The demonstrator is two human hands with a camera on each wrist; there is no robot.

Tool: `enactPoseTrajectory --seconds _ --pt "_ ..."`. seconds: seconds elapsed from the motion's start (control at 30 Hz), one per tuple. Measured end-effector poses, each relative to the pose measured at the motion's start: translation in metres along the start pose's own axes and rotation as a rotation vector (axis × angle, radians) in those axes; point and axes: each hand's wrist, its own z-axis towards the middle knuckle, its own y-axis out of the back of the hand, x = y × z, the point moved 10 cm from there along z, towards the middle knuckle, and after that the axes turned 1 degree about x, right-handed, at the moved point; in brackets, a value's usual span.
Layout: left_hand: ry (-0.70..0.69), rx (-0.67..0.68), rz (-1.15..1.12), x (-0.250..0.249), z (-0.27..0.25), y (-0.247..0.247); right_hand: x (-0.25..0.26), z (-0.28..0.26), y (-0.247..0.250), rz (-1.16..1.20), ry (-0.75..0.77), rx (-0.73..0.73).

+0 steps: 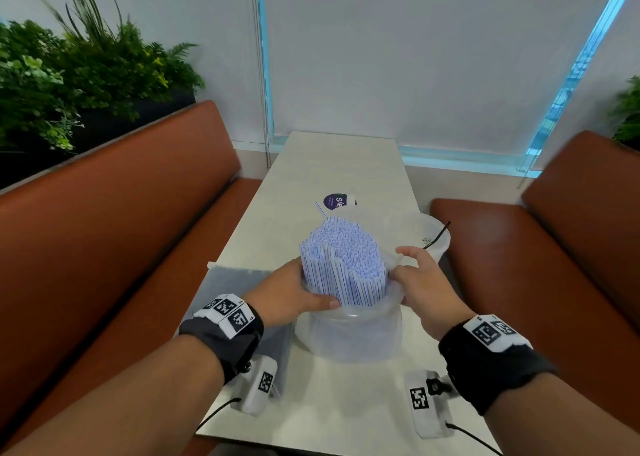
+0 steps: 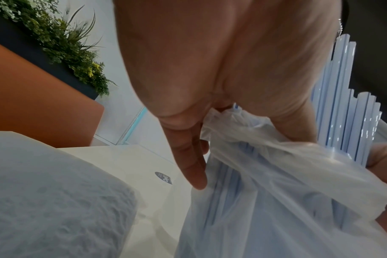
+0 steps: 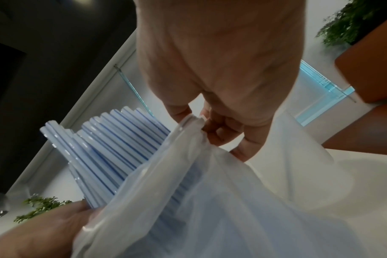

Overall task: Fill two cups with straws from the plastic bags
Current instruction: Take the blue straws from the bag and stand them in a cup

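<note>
Both wrists nearest: left hand [image 1: 294, 293] clasps the straws [image 1: 343, 265], right hand [image 1: 420, 279] at 3 o'clock pinches the plastic bag [image 3: 210, 200]; peel it downward evenly.

Head view high, looking down the table [image 1: 332, 164], wrist views close underneath, all sharing the straws [image 1: 343, 265].

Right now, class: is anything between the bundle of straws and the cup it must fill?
Yes: the plastic bag. It wraps the lower part of the straws inside the cup, while both hands pull it down.
</note>
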Motion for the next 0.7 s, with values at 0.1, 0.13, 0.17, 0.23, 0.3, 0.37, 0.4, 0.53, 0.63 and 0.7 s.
enactPoseTrajectory --seconds 0.1,0.13,0.17,0.23,0.3,0.37,0.4,0.53,0.63,0.7 --pt "0.011 0.002 -0.006 0.002 0.001 0.000 -0.001 -0.001 -0.005 0.009 0.011 0.016" --pt "0.018 0.007 -0.007 0.002 0.001 0.000 -0.001 -0.001 -0.005 0.014 0.019 0.024" --pt "0.020 0.013 -0.005 0.002 0.001 0.000 -0.002 -0.001 -0.005 0.017 0.031 0.029" --pt "0.003 -0.005 0.000 -0.001 0.000 0.001 -0.002 -0.002 -0.002 -0.001 0.065 0.018" --pt "-0.029 -0.070 -0.019 -0.005 0.001 0.005 -0.002 -0.005 0.001 -0.071 0.119 -0.008" --pt "-0.049 -0.074 -0.016 -0.005 0.002 0.002 -0.005 -0.008 -0.001 -0.181 0.164 0.000" --pt "-0.035 -0.047 0.003 -0.003 0.002 -0.003 -0.010 -0.009 -0.003 -0.240 0.166 0.014" --pt "0.025 0.041 0.061 0.011 0.002 -0.017 -0.031 -0.016 -0.005 -0.200 0.027 0.076" --pt "-0.001 -0.015 0.039 0.010 0.004 -0.014 -0.041 -0.024 -0.010 -0.008 -0.015 0.188" --pt "0.008 -0.008 0.045 0.011 0.004 -0.017 -0.042 -0.033 -0.016 -0.092 0.069 0.271"
